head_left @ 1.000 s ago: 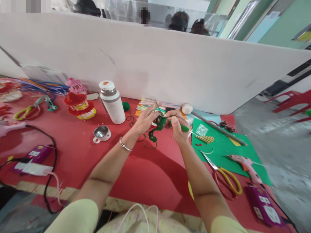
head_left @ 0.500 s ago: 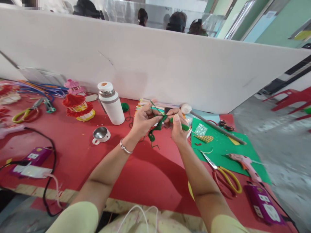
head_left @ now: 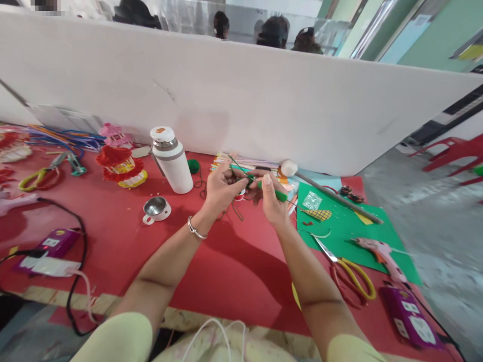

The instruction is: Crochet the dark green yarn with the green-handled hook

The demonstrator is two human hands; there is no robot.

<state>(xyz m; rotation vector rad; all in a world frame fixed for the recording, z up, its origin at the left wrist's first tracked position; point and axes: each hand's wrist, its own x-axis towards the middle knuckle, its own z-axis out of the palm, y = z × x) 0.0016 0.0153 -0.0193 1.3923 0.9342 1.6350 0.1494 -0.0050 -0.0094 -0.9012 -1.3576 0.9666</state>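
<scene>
My left hand (head_left: 222, 190) is closed on dark green yarn (head_left: 237, 164), with a strand drawn up over its raised index finger. The small crocheted piece (head_left: 249, 181) is mostly hidden between my fingertips. My right hand (head_left: 274, 205) grips a crochet hook (head_left: 279, 195) by its green handle, and the hook's tip meets the yarn by the left fingers. Both hands hover above the red table (head_left: 230, 271). From the green yarn ball (head_left: 193, 166), a loose strand trails across the table below my left hand.
Left of my hands stand a white flask (head_left: 172, 163) and a metal cup (head_left: 156, 208). Scissors (head_left: 345, 271), a glue gun (head_left: 381, 251) and a purple power box (head_left: 409, 317) lie on the right, near a green sheet (head_left: 350, 236). A white partition (head_left: 241, 100) rises behind.
The crocheted piece that hung below my fingers is now mostly hidden in them. My right hand and the hook have shifted slightly left, closer to my left fingers.
</scene>
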